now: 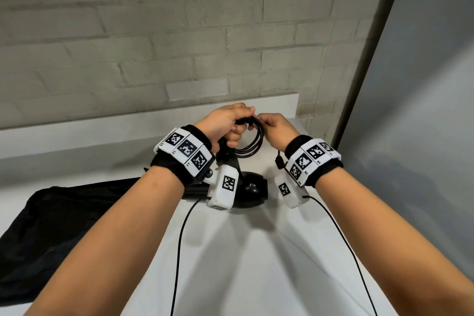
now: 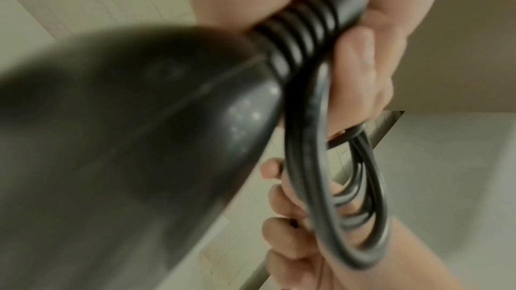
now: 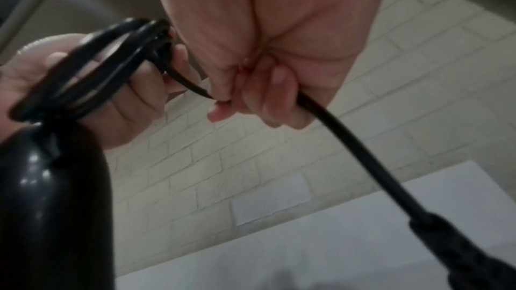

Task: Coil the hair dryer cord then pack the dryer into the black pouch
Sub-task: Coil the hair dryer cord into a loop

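Note:
The black hair dryer (image 1: 252, 188) hangs over the white table (image 1: 256, 251), its handle held by my left hand (image 1: 238, 124). That hand also grips several loops of the black cord (image 1: 254, 143), and its fingers (image 2: 360, 69) curl round the ribbed cord collar. My right hand (image 1: 263, 120) pinches the cord's free end right beside the left. In the right wrist view the cord (image 3: 349, 136) runs from the pinching right hand (image 3: 223, 100) down to the plug (image 3: 474, 257), which dangles (image 1: 279, 161) under the wrist. The black pouch (image 1: 64, 226) lies flat on the table at left.
A pale brick wall (image 1: 179, 33) rises behind the table, with a low white ledge (image 1: 77, 133) along its foot. A grey panel (image 1: 423, 110) closes off the right side. Two thin black wrist-camera cables (image 1: 179, 251) trail toward me over the table.

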Demonstrator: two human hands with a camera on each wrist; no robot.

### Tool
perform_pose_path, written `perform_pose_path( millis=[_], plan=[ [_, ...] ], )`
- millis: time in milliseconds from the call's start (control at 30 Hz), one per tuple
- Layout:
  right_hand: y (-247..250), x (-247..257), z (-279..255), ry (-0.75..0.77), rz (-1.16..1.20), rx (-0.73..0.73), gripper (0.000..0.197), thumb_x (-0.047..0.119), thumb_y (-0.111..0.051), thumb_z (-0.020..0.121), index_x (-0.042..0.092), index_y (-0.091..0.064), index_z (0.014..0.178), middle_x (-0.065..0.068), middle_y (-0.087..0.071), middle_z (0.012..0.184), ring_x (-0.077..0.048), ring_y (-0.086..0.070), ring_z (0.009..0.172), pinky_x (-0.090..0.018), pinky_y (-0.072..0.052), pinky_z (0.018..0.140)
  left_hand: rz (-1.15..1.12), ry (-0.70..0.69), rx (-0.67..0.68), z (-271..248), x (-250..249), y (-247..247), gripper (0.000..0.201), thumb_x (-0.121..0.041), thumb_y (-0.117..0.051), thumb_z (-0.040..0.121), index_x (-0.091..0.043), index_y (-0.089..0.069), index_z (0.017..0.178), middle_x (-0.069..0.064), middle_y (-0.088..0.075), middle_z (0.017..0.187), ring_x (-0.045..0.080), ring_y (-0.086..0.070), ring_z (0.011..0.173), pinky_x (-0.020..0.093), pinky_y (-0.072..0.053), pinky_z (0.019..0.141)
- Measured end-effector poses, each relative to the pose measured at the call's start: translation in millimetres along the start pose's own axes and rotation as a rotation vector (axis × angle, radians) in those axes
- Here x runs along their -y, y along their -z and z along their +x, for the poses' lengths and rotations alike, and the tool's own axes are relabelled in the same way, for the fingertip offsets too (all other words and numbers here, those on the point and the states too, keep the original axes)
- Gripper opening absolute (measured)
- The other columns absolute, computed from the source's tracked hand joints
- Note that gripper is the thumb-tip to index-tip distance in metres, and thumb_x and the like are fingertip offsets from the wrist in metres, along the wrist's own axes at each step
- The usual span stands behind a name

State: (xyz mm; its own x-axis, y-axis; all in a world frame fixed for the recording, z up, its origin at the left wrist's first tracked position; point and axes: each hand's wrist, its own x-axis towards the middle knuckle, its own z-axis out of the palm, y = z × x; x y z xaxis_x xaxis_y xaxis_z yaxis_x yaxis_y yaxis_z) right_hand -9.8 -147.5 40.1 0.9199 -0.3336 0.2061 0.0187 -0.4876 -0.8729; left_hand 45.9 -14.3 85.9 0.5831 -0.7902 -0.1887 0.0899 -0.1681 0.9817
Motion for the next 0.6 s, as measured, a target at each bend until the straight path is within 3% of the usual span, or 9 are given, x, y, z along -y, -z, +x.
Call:
perform_pose_path(
  millis=[67,133,200,267,367,467,533,600],
  plan=[
    [5.3,6.0,7.7,0.040,-0.097,-0.057,0.021,0.007,-0.046,0.091,0.004,-0.065,0.083,0.005,-0.056,0.061,0.000,-0.047,0.058,-0.014,-0.036,0.059,-0.001,0.025,0.017,0.5,-1.3,-0.5,0.029,-0.029,-0.040,0.097,-0.019,-0.039,0.069,-0.010,-0.026,0.033,0.002,-0.015,0.024,0.011,-0.015,0.031],
    [10.4,12.1,13.1,0.050,-0.175,-0.113,0.020,0.010,-0.049,0.090,0.000,-0.066,0.090,0.000,-0.059,0.074,-0.009,-0.049,0.069,-0.008,-0.035,0.061,-0.016,0.044,0.018,0.3,-1.6,0.6,0.027,-0.031,-0.039,0.097,-0.020,-0.043,0.073,-0.010,-0.024,0.034,0.002,-0.015,0.025,0.013,-0.016,0.031],
    [15.6,18.7,15.3,0.092,-0.226,-0.174,0.020,0.011,-0.051,0.089,-0.001,-0.067,0.089,-0.007,-0.062,0.081,-0.014,-0.051,0.074,-0.016,-0.037,0.060,-0.036,0.040,0.005,0.4,-0.4,-0.6,0.028,-0.032,-0.040,0.097,-0.021,-0.044,0.072,-0.010,-0.024,0.034,0.003,-0.016,0.025,0.014,-0.016,0.031],
    [19.8,27.4,13.9,0.134,-0.247,-0.245,0.020,0.012,-0.051,0.088,-0.001,-0.066,0.087,-0.010,-0.063,0.079,-0.017,-0.051,0.072,-0.021,-0.034,0.063,-0.036,0.022,-0.024,1.3,1.0,-2.5,0.030,-0.035,-0.041,0.096,-0.021,-0.041,0.070,-0.010,-0.024,0.035,0.003,-0.016,0.026,0.014,-0.017,0.032],
    [19.5,37.3,10.0,0.192,-0.224,-0.310,0.017,0.013,-0.052,0.087,0.001,-0.065,0.085,-0.001,-0.057,0.066,-0.010,-0.045,0.057,-0.022,-0.035,0.058,-0.003,0.003,-0.036,2.8,0.2,-4.6,0.031,-0.041,-0.038,0.096,-0.019,-0.050,0.078,-0.010,-0.025,0.036,0.003,-0.016,0.028,0.014,-0.020,0.034],
    [12.8,43.7,1.3,0.246,-0.177,-0.328,0.016,0.013,-0.054,0.086,0.002,-0.064,0.080,0.004,-0.050,0.057,-0.002,-0.042,0.051,-0.010,-0.033,0.050,-0.023,0.001,-0.066,5.2,0.8,-2.3,0.036,-0.045,-0.036,0.096,-0.017,-0.048,0.077,-0.009,-0.028,0.036,0.003,-0.017,0.028,0.013,-0.022,0.034],
    [5.7,40.8,-5.4,0.266,-0.102,-0.324,0.014,0.011,-0.055,0.086,0.003,-0.064,0.080,0.011,-0.051,0.058,0.003,-0.048,0.051,-0.006,-0.035,0.053,-0.080,-0.002,-0.103,6.4,2.2,0.5,0.034,-0.044,-0.038,0.095,-0.017,-0.047,0.078,-0.009,-0.029,0.036,0.003,-0.018,0.028,0.012,-0.023,0.034],
    [-2.2,33.4,-11.6,0.264,-0.023,-0.296,0.012,0.009,-0.055,0.085,0.003,-0.064,0.082,0.011,-0.056,0.064,0.006,-0.050,0.056,-0.007,-0.038,0.059,-0.132,-0.013,-0.151,7.2,3.2,3.5,0.034,-0.044,-0.039,0.095,-0.017,-0.045,0.077,-0.009,-0.030,0.035,0.003,-0.019,0.027,0.012,-0.022,0.033]
  ],
)
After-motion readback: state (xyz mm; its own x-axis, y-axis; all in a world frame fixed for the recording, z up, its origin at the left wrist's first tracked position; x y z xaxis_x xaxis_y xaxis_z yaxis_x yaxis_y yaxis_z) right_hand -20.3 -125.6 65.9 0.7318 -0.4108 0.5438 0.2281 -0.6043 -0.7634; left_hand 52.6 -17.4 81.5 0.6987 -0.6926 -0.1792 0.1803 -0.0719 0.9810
